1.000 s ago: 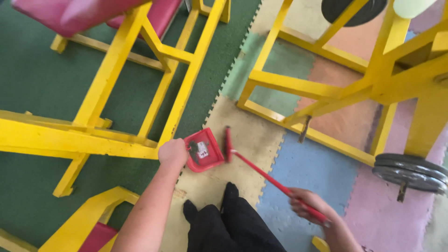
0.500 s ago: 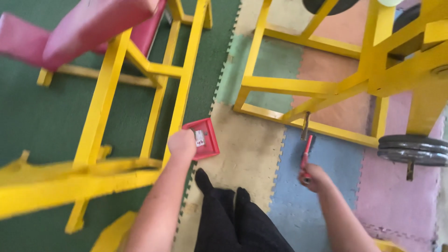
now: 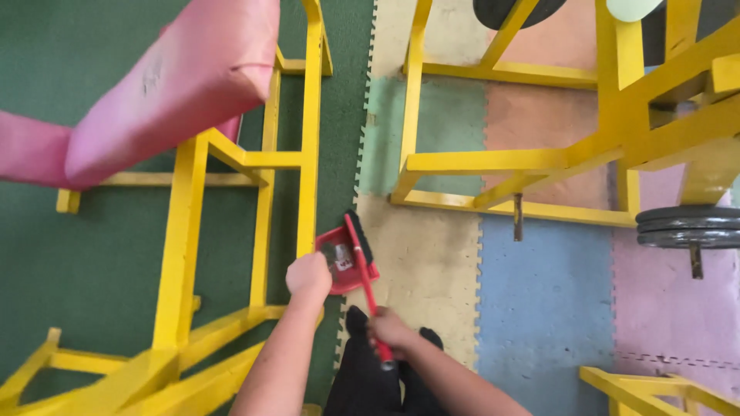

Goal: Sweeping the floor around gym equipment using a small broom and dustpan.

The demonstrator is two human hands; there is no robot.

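Head view, looking straight down: near the middle of the frame the left hand (image 3: 308, 276) has its fingers clenched on a red dustpan (image 3: 344, 260), held low over the foam floor mats (image 3: 432, 262). The right hand (image 3: 390, 330) grips the red handle of a small brush (image 3: 361, 246), bristles laid across the pan's mouth as if to keep the sweepings inside. Yellow gym frames (image 3: 308, 146) flank both sides.

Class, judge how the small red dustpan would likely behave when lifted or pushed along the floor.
The red dustpan is probably light: the left hand carries it alone. It looks stiff, holding its shape. Its flat base would likely slide, not roll.
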